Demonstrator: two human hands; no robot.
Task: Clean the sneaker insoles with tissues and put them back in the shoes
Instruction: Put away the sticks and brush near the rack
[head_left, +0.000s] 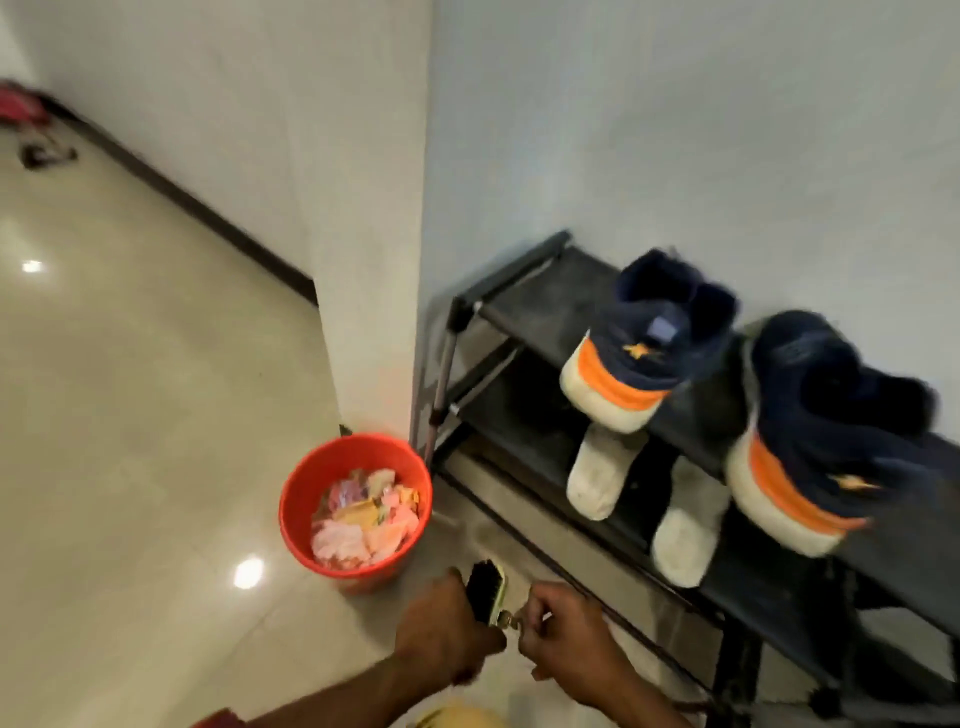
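Two navy sneakers with orange and white heels stand on the top shelf of a black shoe rack (524, 270), one to the left (649, 338) and one to the right (826, 441). Two whitish insoles (600, 475) (685, 525) lie on the lower shelf under them. Low in the view, my left hand (441, 623) grips a black-bristled brush (485, 590). My right hand (566, 634) is curled next to the brush's end and pinches something small there. No tissues are in view.
A red bucket (296, 499) full of coloured scraps stands on the glossy tiled floor just left of the rack. A white wall corner rises behind it. A yellowish object (462, 717) shows at the bottom edge. Red items lie far off at the top left.
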